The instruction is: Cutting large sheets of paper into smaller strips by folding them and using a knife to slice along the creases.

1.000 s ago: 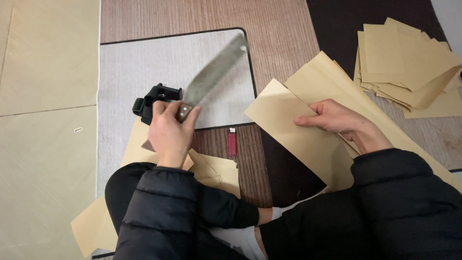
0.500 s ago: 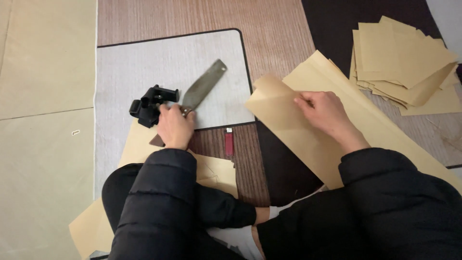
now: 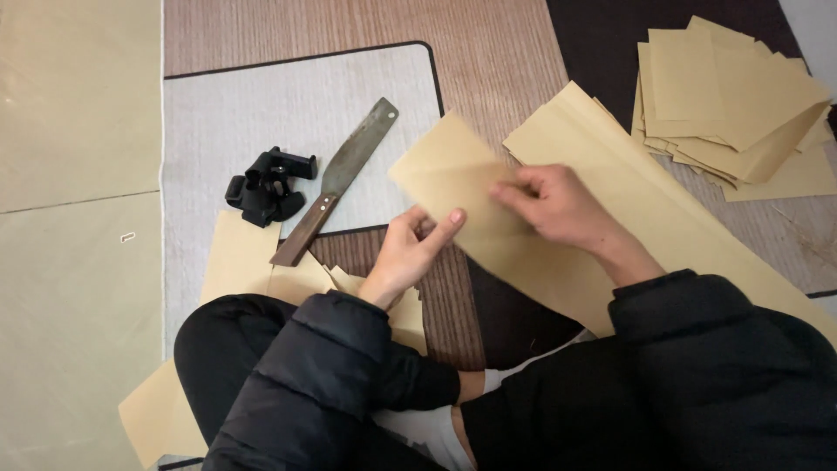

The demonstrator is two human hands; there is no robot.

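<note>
Both hands pinch the same tan paper sheet (image 3: 453, 179): the left hand (image 3: 410, 253) grips its near edge between thumb and fingers, and the right hand (image 3: 558, 205) closes on its middle. The sheet lies tilted over a long stack of tan paper (image 3: 663, 218). Left of it, a wooden-handled knife (image 3: 336, 179) rests untouched on the grey mat (image 3: 218, 113), just beside a black clip (exact kind unclear) (image 3: 266, 185). A pile of cut sheets (image 3: 728, 100) sits farther right.

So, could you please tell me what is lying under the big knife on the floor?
The knife lies on a pale grey mat, its wooden handle reaching over the mat's dark edge towards tan paper sheets. What is under the mat cannot be seen.
</note>
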